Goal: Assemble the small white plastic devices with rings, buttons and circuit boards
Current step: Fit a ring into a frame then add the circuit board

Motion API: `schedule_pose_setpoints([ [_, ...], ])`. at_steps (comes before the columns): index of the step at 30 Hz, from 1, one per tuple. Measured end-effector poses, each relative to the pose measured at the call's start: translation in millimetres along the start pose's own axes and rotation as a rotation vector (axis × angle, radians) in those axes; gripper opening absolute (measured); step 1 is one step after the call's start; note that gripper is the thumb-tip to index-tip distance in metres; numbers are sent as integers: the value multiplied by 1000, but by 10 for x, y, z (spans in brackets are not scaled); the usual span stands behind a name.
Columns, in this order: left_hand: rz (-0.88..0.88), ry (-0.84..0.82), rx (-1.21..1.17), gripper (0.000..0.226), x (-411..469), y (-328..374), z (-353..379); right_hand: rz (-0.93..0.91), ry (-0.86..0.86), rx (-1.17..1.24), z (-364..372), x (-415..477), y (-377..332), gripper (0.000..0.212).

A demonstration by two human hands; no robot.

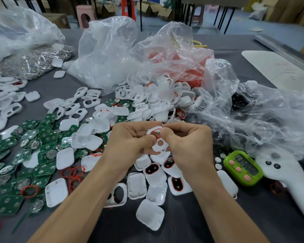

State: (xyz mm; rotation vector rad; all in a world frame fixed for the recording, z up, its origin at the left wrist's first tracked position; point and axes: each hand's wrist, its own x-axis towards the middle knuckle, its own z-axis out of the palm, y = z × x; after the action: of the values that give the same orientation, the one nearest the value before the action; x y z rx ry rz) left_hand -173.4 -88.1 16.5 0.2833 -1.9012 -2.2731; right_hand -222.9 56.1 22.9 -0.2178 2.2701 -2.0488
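My left hand (130,142) and my right hand (188,144) meet over the middle of the table, both gripping one white plastic shell (159,142) with two holes. A thin red ring (154,132) lies along the shell's upper hole, under my fingertips. Green circuit boards (25,155) with round metal cells cover the table to the left. Loose red rings (74,172) lie near my left forearm. White shell halves (149,214) and shells fitted with red rings and dark buttons (176,185) lie below my hands.
Crumpled clear plastic bags (109,55) rise behind the pile, one holding red parts (193,74). A bag of shiny metal pieces (39,62) sits far left. A green timer (243,168) and a white handheld controller (288,179) lie at the right on the grey table (191,216).
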Motion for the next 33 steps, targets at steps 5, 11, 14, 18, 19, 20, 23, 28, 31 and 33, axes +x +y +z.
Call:
schedule_pose_setpoints([
  [5, -118, 7, -83, 27, 6, 37, 15, 109, -91, 48, -59, 55, -17, 13],
  [11, -267, -65, -256, 27, 17, 99, -24, 260, -222, 283, -105, 90, -89, 23],
  [14, -278, -88, -272, 26, 13, 109, -44, 265, -221, 304, -120, 103, -75, 16],
  [18, -260, -58, -254, 26, 17, 100, -32, 238, -216, 271, -131, 111, -55, 6],
  [19, -230, -16, -210, 24, 20, 82, -14, 209, -199, 212, -132, 113, -46, 5],
  [20, -182, 41, -146, 23, 19, 66, 3, 167, -188, 130, -134, 111, -39, 8],
  [23, -14, 203, 27, 22, 12, 31, 18, 27, -288, -46, -99, 56, -33, 31],
  [28, 94, 276, 172, 34, -4, 42, -14, -22, -287, 77, -37, -1, -59, 20],
  [31, 67, 264, 202, 26, 14, 54, -31, 245, -370, 397, -21, 17, -79, 12],
  [33, 11, 162, 138, 18, 16, 48, -11, 369, -415, 474, 21, 12, -68, 18],
])
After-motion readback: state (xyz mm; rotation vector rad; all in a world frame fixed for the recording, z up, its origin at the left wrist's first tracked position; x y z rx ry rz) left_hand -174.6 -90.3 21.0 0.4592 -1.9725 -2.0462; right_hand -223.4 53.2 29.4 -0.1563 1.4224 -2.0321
